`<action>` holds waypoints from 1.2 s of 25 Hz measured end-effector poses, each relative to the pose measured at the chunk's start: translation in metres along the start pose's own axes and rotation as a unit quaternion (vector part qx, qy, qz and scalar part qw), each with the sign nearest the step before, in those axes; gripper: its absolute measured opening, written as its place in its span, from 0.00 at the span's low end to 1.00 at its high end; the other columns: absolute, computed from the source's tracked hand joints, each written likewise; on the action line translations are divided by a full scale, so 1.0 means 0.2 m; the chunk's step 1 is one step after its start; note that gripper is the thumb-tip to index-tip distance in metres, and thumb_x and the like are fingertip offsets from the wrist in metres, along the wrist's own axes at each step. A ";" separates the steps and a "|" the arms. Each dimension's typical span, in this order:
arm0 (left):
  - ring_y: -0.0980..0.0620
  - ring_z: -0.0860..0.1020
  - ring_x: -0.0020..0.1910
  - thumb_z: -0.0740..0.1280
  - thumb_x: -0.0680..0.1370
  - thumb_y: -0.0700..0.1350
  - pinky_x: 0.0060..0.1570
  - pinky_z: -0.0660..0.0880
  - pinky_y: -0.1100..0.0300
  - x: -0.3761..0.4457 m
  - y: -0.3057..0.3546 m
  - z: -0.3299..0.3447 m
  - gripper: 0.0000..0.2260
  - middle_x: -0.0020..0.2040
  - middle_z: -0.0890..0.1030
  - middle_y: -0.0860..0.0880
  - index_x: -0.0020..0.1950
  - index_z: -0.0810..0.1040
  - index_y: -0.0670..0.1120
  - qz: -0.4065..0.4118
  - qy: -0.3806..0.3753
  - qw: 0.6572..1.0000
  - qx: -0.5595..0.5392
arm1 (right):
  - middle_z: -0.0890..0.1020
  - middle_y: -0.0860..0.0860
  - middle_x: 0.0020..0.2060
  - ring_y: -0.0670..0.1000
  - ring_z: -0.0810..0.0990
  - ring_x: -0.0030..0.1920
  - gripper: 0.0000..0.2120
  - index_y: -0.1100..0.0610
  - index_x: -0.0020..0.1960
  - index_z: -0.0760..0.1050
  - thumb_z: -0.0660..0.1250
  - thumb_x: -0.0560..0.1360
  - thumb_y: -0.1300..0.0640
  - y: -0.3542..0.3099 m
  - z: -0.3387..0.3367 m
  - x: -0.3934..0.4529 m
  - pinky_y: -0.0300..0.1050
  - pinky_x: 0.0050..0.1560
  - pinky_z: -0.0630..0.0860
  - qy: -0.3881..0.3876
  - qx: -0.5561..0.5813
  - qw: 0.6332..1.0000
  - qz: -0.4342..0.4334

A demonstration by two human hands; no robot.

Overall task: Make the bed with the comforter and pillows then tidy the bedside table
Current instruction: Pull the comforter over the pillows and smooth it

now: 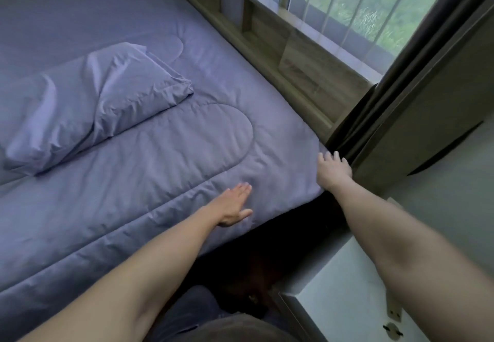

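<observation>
A blue quilted comforter (165,144) lies spread over the bed, reaching the near corner. One blue pillow (88,101) rests on top of it at the left, wrinkled and slightly askew. My left hand (235,205) lies flat on the comforter near the bed's edge, fingers straight and together. My right hand (332,170) rests at the comforter's corner by the curtain, fingers spread over the fabric edge; whether it pinches the cloth I cannot tell. The white bedside table (347,283) sits at the lower right under my right forearm.
A wooden headboard with shelf niches (270,34) runs along the bed's far side below a window with sheer drapes. A dark curtain (395,96) hangs at the corner. A dark gap separates bed and table. A small metal fitting (393,328) lies on the table.
</observation>
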State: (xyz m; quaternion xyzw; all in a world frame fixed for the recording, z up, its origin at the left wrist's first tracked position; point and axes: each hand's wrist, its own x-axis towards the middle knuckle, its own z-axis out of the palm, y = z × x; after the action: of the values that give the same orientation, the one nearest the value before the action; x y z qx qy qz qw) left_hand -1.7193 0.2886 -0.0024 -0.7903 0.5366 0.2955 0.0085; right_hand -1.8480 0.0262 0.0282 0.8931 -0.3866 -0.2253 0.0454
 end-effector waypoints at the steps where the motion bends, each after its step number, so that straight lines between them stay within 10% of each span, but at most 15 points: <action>1: 0.49 0.45 0.79 0.53 0.82 0.55 0.76 0.45 0.52 0.01 -0.04 -0.03 0.31 0.80 0.45 0.45 0.79 0.44 0.42 -0.011 0.016 1.000 0.013 | 0.55 0.55 0.77 0.59 0.51 0.77 0.28 0.58 0.79 0.48 0.52 0.81 0.56 -0.04 0.00 0.01 0.54 0.75 0.55 0.000 0.015 1.000 -0.015; 16: 0.50 0.41 0.79 0.49 0.82 0.58 0.77 0.43 0.50 0.21 -0.86 -0.44 0.31 0.80 0.42 0.47 0.79 0.44 0.44 -0.085 0.048 0.994 0.044 | 0.48 0.53 0.79 0.58 0.44 0.79 0.34 0.55 0.80 0.45 0.54 0.81 0.42 -0.86 -0.18 0.25 0.53 0.77 0.51 0.039 0.194 0.973 -0.116; 30: 0.51 0.41 0.79 0.48 0.83 0.54 0.77 0.43 0.51 1.00 -0.94 -0.48 0.28 0.79 0.40 0.50 0.79 0.41 0.48 -0.103 0.056 0.993 -0.001 | 0.44 0.50 0.79 0.59 0.40 0.78 0.31 0.49 0.79 0.48 0.52 0.80 0.40 -1.08 -0.02 1.17 0.59 0.76 0.42 0.022 0.264 0.951 -0.159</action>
State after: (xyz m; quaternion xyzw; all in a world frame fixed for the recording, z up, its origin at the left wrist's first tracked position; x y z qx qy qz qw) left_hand -1.4655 0.1675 -0.0749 -0.8570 0.4513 0.2485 0.0078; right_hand -1.5608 0.0101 -0.1098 0.9277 -0.2846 -0.0995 -0.2202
